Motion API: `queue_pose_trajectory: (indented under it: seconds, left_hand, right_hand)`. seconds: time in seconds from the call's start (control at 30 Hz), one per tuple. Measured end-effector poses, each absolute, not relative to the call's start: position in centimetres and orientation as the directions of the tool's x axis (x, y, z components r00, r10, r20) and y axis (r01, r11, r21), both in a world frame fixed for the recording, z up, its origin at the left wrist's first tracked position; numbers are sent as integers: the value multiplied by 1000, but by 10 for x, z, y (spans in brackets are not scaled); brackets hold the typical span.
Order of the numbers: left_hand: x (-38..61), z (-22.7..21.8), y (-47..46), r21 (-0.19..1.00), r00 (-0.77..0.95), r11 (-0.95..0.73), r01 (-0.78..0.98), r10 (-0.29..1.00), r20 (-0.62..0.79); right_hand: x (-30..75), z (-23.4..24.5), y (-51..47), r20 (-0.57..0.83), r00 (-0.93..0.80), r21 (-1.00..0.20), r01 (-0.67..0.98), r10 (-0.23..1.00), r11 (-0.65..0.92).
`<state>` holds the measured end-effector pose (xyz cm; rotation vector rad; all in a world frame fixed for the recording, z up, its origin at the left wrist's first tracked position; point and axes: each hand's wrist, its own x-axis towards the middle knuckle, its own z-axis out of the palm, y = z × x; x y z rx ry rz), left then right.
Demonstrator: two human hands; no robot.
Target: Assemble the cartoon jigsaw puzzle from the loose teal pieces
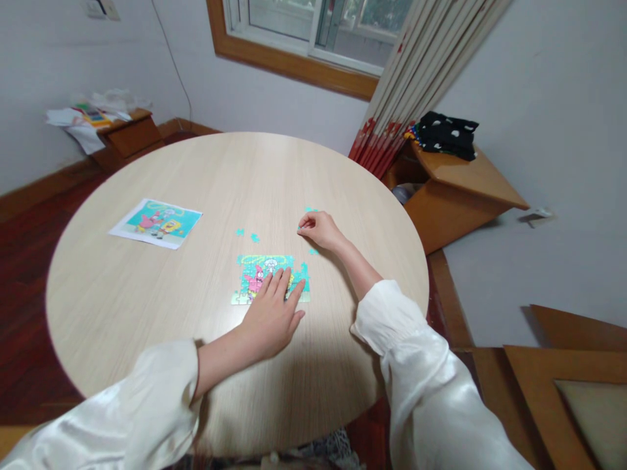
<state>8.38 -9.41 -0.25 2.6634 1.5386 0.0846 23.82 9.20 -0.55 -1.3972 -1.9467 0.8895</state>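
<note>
A partly joined jigsaw puzzle (252,269) with pink, yellow and turquoise cartoon figures lies on the round table (147,307). My left hand (272,316) rests on it, fingers spread, covering its lower middle. The puzzle's outline has gaps at the upper right and lower left. Beyond its right corner, my right hand (321,230) pinches a small puzzle piece (300,229), mostly hidden by the fingertips. Loose turquoise pieces lie near that hand, one behind it (309,209) and one below it (313,251). Two more loose pieces (255,237) sit above the puzzle's left half.
A printed picture sheet (157,223) with the same cartoon scene lies on the table's left. Wooden cabinets stand beyond the table, the right one (460,189) holding a black cloth (448,134). A curtain (416,72) hangs beside the window. A wooden chair (563,365) is at right.
</note>
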Motion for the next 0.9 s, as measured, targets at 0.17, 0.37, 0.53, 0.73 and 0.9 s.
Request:
queue_pose_trajectory:
  seconds: [0.17, 0.37, 0.53, 0.73, 0.9]
  left_hand:
    - [84, -5, -94, 80, 503, -503, 861, 864, 17]
    - [83, -4, -94, 85, 506, -506, 859, 862, 15]
    - [83, -6, -95, 78, 504, -507, 859, 862, 50]
    - [84, -1, -95, 111, 489, -487, 866, 872, 12]
    - [84, 0, -95, 108, 495, -492, 864, 869, 3]
  right_hand:
    - [251, -12, 92, 51, -295, -871, 455, 954, 187]
    - [258, -4, 82, 44, -353, -920, 351, 935, 176]
    - [257, 15, 59, -87, -464, -935, 343, 882, 88]
    - [260, 20, 41, -138, -492, -945, 324, 860, 34]
    - [261, 18, 36, -137, -462, -947, 321, 876, 21]
